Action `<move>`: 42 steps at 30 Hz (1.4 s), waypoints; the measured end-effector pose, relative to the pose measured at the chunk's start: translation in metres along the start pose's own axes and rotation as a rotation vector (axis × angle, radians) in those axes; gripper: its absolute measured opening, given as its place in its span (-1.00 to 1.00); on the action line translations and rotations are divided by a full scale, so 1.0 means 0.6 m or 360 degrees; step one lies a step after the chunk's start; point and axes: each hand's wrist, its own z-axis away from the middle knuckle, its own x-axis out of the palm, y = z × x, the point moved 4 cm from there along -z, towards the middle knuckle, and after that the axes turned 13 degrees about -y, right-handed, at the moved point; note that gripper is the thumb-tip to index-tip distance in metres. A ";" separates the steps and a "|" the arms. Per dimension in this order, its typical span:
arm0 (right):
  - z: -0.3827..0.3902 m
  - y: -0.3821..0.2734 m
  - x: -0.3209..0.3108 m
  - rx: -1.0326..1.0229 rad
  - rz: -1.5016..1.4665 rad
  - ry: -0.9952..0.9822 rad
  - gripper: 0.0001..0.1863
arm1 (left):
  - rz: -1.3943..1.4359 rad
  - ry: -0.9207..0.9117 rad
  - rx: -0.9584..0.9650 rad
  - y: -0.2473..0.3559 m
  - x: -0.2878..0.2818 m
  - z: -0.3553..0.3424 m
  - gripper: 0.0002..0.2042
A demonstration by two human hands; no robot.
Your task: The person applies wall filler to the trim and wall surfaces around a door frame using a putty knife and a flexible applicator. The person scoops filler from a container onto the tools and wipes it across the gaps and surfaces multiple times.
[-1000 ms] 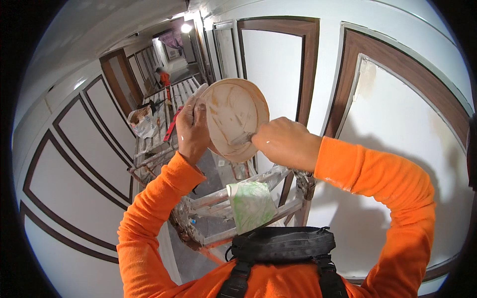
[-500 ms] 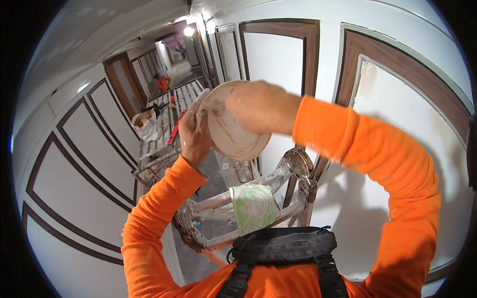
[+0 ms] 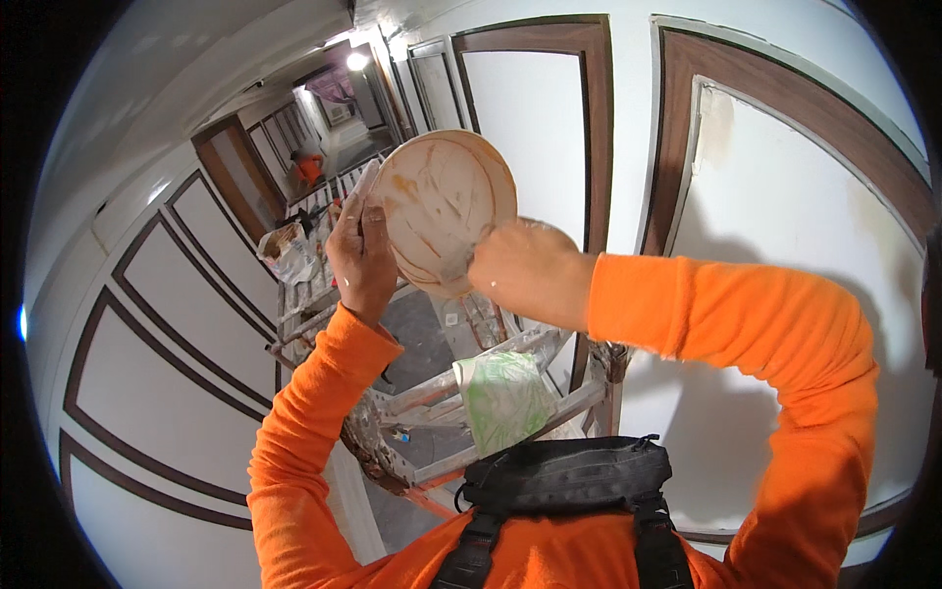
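A round off-white bowl (image 3: 446,206), smeared inside with brown streaks and pale residue, is tilted so its inside faces me. My left hand (image 3: 365,253) grips its left rim, fingers stretched up along the side. At the bowl's lower right, my right hand (image 3: 530,270) is closed in a fist against the inner surface. Whatever those fingers hold is hidden by the hand. Below the bowl, a white and green plastic sheet (image 3: 502,401) hangs over the metal rails of a plaster-stained ladder (image 3: 442,393).
A scaffold platform (image 3: 304,294) runs along the corridor on the left, with a white bucket (image 3: 287,252) on it. Farther back is a person in orange (image 3: 308,169). Brown-framed wall panels (image 3: 530,128) line the right side. A black pouch (image 3: 564,476) sits on my chest.
My right hand has moved down along the bowl, from its upper part to its lower right. The bowl and my left hand have shifted slightly left in view.
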 end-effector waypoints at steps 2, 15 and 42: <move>0.001 0.023 -0.024 0.0098 0.0030 0.0201 -0.88 | 0.0032 -0.0003 0.0029 0.000 0.006 -0.003 -0.62; -0.001 0.008 0.027 0.0194 -0.0021 0.0008 -0.80 | 0.0015 0.0048 -0.0028 0.011 0.000 0.002 -0.64; -0.013 0.063 0.028 0.0384 -0.0536 0.0159 -0.84 | 0.0389 0.0075 -0.0094 -0.006 0.005 0.014 -0.70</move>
